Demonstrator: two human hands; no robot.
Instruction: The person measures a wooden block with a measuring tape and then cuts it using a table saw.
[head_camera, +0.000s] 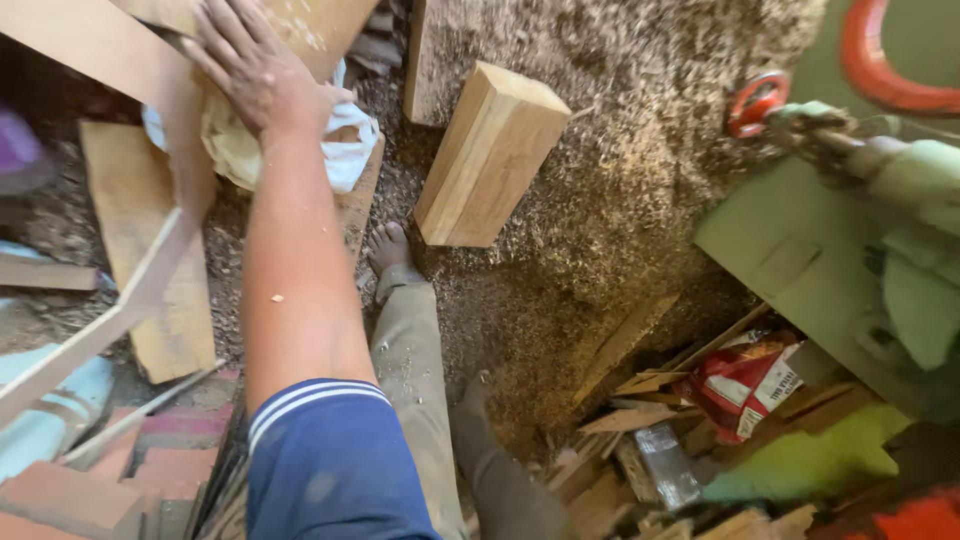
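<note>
One hand in view — left, reaching up and away to a board.

Near: blue striped sleeve (325, 455) and bare forearm run from the body toward the far left. Farther: left hand (258, 62), fingers spread, palm flat on the pale wooden board (120, 50), whose long axis slants across the reach; crumpled white cloth (345, 150) just beneath. Thick wood block (490, 152) lies well apart to the right, on sawdust floor (620, 200), beyond a bare foot (388, 246). Right hand not seen — state unknown.

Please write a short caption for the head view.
Left hand flat on a wooden board, above a sawdust-covered floor.
</note>
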